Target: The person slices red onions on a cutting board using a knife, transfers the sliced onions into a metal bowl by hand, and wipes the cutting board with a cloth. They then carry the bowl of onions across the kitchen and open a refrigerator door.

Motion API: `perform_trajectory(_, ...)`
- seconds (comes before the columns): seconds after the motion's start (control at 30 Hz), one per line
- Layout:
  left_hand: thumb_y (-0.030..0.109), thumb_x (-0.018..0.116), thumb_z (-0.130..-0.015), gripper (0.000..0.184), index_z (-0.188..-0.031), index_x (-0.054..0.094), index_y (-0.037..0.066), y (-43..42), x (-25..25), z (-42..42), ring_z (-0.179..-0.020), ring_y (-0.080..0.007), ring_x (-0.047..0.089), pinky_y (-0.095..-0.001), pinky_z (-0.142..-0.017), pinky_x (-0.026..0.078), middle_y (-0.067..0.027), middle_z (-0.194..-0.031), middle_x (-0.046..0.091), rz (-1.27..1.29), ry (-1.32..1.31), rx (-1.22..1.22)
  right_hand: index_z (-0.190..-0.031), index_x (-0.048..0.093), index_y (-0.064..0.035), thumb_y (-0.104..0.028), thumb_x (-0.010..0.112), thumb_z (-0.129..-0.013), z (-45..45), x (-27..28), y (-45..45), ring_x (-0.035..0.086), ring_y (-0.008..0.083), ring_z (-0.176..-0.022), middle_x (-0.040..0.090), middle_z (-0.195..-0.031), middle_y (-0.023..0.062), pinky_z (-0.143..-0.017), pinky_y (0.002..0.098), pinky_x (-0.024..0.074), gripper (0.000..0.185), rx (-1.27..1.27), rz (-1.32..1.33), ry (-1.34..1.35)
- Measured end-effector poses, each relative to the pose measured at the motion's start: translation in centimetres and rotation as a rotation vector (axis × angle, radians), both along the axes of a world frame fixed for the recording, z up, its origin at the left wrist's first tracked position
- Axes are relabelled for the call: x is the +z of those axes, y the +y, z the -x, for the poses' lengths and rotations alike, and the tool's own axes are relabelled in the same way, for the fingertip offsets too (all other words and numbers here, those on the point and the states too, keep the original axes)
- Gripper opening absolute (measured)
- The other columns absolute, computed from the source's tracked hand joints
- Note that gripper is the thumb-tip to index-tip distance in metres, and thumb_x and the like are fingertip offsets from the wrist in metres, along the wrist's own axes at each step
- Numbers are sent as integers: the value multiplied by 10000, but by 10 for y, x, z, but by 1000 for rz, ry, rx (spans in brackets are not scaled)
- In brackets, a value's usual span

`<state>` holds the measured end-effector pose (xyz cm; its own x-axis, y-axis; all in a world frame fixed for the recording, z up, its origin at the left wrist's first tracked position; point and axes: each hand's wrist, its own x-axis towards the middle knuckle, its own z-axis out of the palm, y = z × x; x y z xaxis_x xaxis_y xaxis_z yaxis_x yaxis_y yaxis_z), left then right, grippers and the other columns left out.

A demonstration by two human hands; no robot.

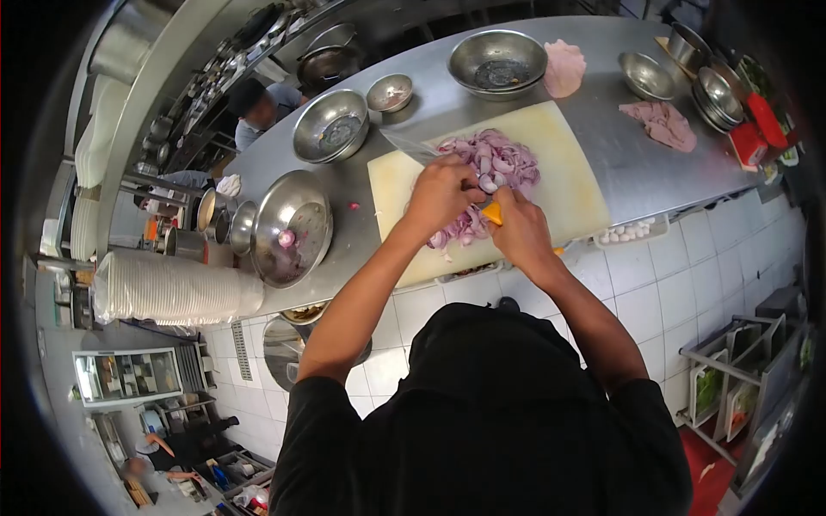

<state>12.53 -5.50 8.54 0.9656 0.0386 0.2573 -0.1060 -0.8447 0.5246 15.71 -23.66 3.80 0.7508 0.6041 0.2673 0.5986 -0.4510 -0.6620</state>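
Right hand [522,234] clamped on yellow handle [492,212], left hand [441,193] at sliced onion [508,159], grip not determinable, board [568,168] beneath

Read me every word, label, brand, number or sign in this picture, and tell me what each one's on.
No text can be read anywhere here.
Red item at the counter's far right: any print is too small and blurred to read.
Wrapped stack of containers: no lettering I can make out.
Orange handle at the right hand: no lettering visible.
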Motion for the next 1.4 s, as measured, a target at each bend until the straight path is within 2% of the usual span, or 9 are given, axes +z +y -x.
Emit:
perform_trajectory(0.23,183,740,-734,154,-761,695,39,-5,-55,-53,-862,-334,647,-469,-784,517,-127,-868,668,-271,-126,89,-1074,587,-11,-49,759,-749,18,7,17,684,408,-897,698,-937,204,-779,462,535,369,48,-96,102)
perform_trajectory(0.5,127,739,-831,155,-943,746,20,36,34,54,-896,-327,663,-413,-834,526,-139,-949,700,42,-472,372,-1153,564,2,-130,636,-846,52,35,35,676,337,-781,676,-846,214,-738,408,512,342,168,-27,485)
perform_trajectory(0.67,151,767,-790,203,-958,754,38,164,1,161,-889,-357,671,-421,-835,533,-167,-958,692,1,-278,785,-1171,551,16,-156,613,-854,79,25,31,651,304,-716,658,-813,213,-696,388,494,366,191,-22,643)
perform_trajectory(0.7,167,781,-805,234,-1007,754,52,198,-21,185,-869,-279,681,-370,-797,538,-161,-969,701,-126,-266,804,-1172,551,20,-155,611,-854,85,28,30,650,310,-713,657,-811,217,-694,389,493,367,190,16,655)
perform_trajectory(0.77,185,807,-763,289,-1016,755,54,238,-41,221,-909,-300,680,-386,-817,534,-162,-1015,691,-130,-130,886,-1173,551,26,-154,607,-855,101,33,28,648,322,-707,655,-806,223,-690,391,492,370,182,93,689)
perform_trajectory(0.93,272,838,-718,519,-1180,701,78,295,-73,251,-1167,-332,576,-429,-1023,439,-153,-1060,687,-158,142,931,-1166,563,25,-157,640,-855,140,3,27,662,353,-713,656,-781,236,-686,408,502,368,122,124,639)
perform_trajectory(1.2,419,830,-719,534,-1098,703,65,332,-88,245,-1133,-316,589,-465,-1000,405,-152,-1058,711,-399,310,774,-1183,570,12,-107,649,-869,152,5,48,678,377,-739,672,-802,248,-684,414,513,345,-110,170,512)
perform_trajectory(1.37,326,810,-738,463,-1107,694,71,358,-116,251,-1039,-354,635,-463,-908,482,-177,-1043,704,-368,264,776,-1199,546,41,-118,622,-887,155,0,62,672,376,-775,671,-847,263,-724,408,515,358,-124,119,528)
perform_trajectory(1.4,304,804,-742,451,-1113,692,72,358,-112,251,-1011,-362,646,-460,-886,500,-182,-1046,702,-317,247,791,-1220,532,40,-126,613,-891,156,2,65,661,311,-682,661,-792,217,-664,384,515,377,-121,98,565)
